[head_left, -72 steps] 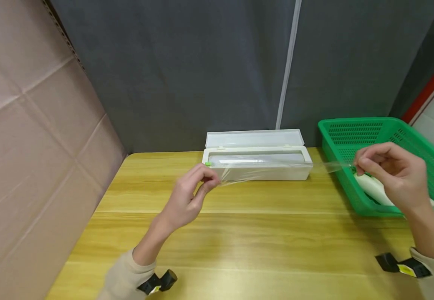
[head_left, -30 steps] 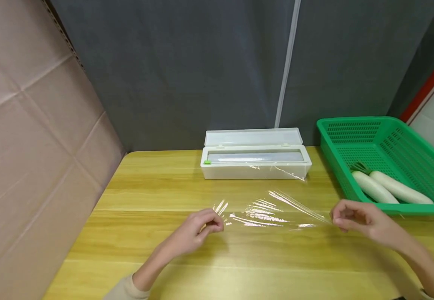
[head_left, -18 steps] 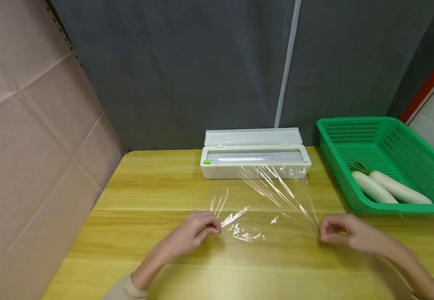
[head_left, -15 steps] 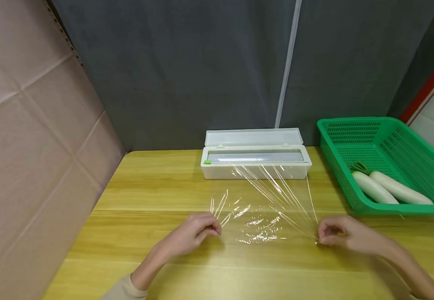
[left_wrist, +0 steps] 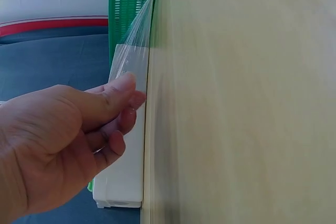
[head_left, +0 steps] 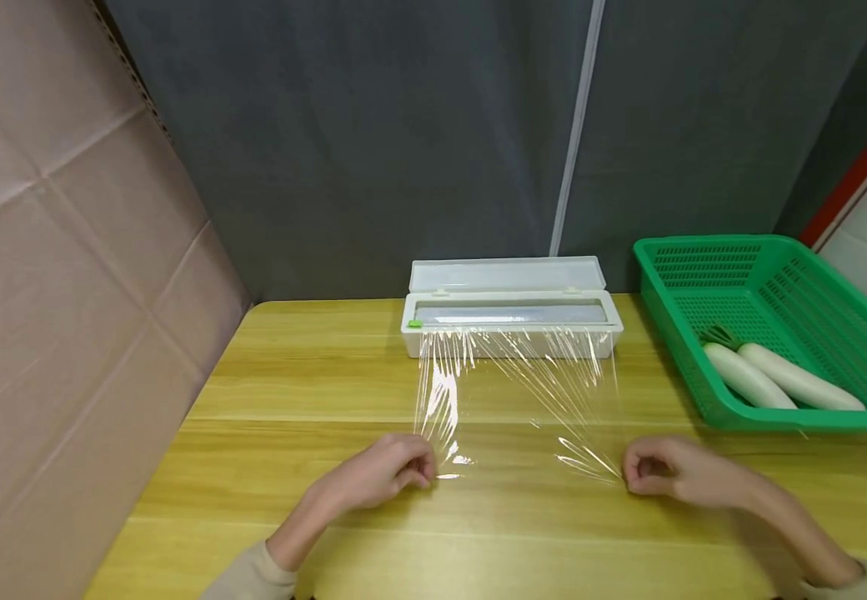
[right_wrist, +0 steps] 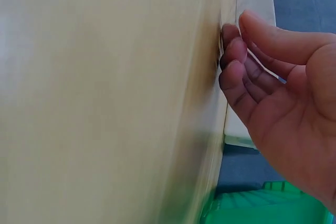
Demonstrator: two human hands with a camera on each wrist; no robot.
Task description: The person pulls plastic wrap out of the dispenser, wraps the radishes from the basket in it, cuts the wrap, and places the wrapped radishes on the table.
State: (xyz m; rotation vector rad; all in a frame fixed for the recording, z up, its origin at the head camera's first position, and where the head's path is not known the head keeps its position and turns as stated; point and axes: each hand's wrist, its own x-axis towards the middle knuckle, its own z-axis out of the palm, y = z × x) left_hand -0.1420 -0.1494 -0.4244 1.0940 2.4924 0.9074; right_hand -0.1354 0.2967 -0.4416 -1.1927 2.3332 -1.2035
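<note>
A clear sheet of plastic wrap (head_left: 508, 408) stretches from a white wrap dispenser box (head_left: 512, 342) toward me, creased and shiny along both sides. My left hand (head_left: 384, 473) pinches its near left corner between thumb and fingers. At the near right corner my right hand (head_left: 684, 473) pinches the film, low over the table. The dispenser's lid (head_left: 507, 275) is raised, and a roll lies inside. A small green slider (head_left: 414, 323) sits at the left end of its front edge. In the left wrist view, the film gathers at the left thumb (left_wrist: 123, 85).
Right of the dispenser stands a green plastic basket (head_left: 756, 304) with two white radishes (head_left: 801, 377) inside. The wooden table (head_left: 313, 375) meets a dark grey backdrop (head_left: 373, 150) behind and a pale pink panel (head_left: 66, 292) on the left.
Both hands have drawn the wrap from the dispenser down toward me and lowered it near the table. The right hand has also come inward from the basket. The film now spreads wider and tauter.
</note>
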